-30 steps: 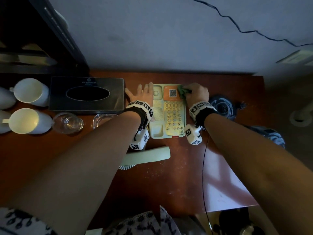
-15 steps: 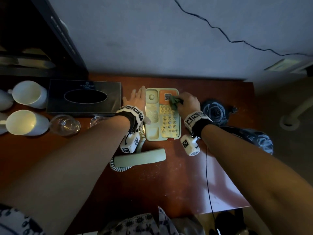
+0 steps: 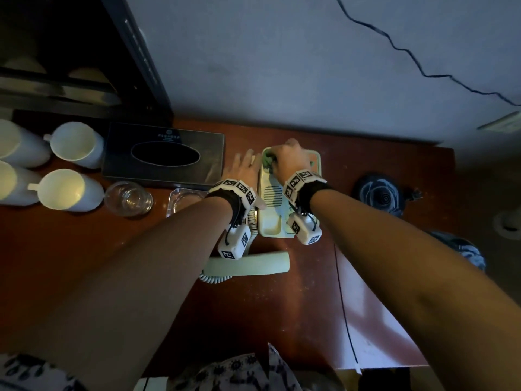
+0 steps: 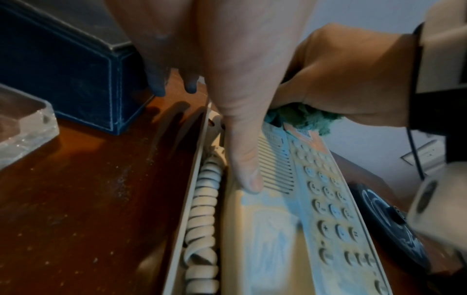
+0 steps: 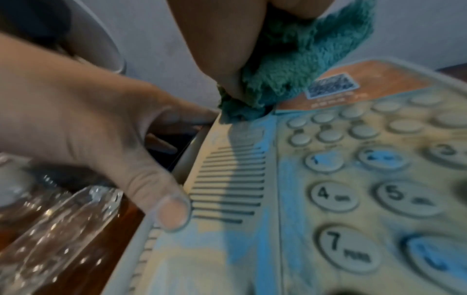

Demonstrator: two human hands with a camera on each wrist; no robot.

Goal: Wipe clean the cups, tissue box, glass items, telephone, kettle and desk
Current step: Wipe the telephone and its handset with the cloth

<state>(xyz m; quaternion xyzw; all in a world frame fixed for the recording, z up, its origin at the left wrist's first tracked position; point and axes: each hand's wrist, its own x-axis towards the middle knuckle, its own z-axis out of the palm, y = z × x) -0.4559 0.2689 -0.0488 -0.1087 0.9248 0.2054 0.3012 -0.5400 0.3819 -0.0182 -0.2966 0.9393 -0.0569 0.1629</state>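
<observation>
My right hand [image 3: 290, 159] is bunched round the green cloth [image 5: 298, 65], fingers curled to press a wad of it into the phone [image 3: 282, 221] at its 11 o'clock corner, above the speaker slots, where I judge dust collects in the recess. My left hand [image 3: 245, 167] lies flat and loose, holding nothing; its thumb [image 4: 246, 175] rests on the phone's 9 o'clock edge, likely so the light base doesn't slide under the rubbing. The handset [image 3: 253, 263] lies off its cradle at 6 o'clock, the coiled cord [image 4: 202, 209] along the left side, leaving the cradle open to wipe. At 9 o'clock sit the ashtray [image 3: 183, 198], a glass [image 3: 128, 197], the tissue box [image 3: 163, 153] and cups [image 3: 70, 187] on the dusty desk [image 3: 267, 320].
</observation>
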